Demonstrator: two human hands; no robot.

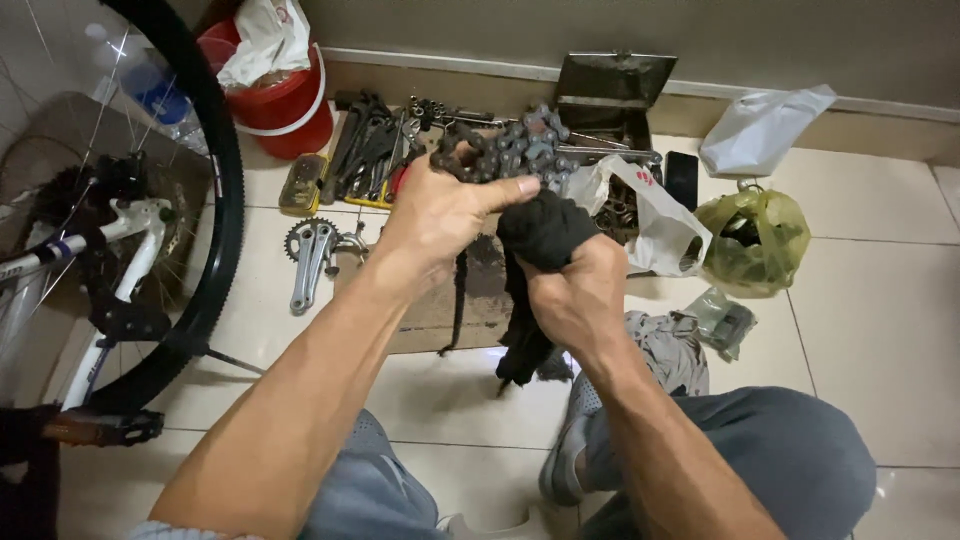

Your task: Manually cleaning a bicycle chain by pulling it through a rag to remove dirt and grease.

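Note:
My left hand [440, 215] is raised over the floor and grips a bunched, greasy bicycle chain [515, 150] between thumb and fingers. My right hand [575, 290] is closed around a black rag [540, 235], which is wrapped over the chain just below my left thumb. The rag's loose end hangs down towards the tiles. A dark strand of chain [460, 300] dangles under my left hand.
A bicycle's rear wheel [215, 200] and white frame [110, 225] stand at the left. Wrenches [365, 150], a crank arm [308, 255], a red bucket [285, 100], an open metal box [610, 95] and plastic bags [750, 235] lie by the wall. Cardboard [430, 310] lies beneath my hands.

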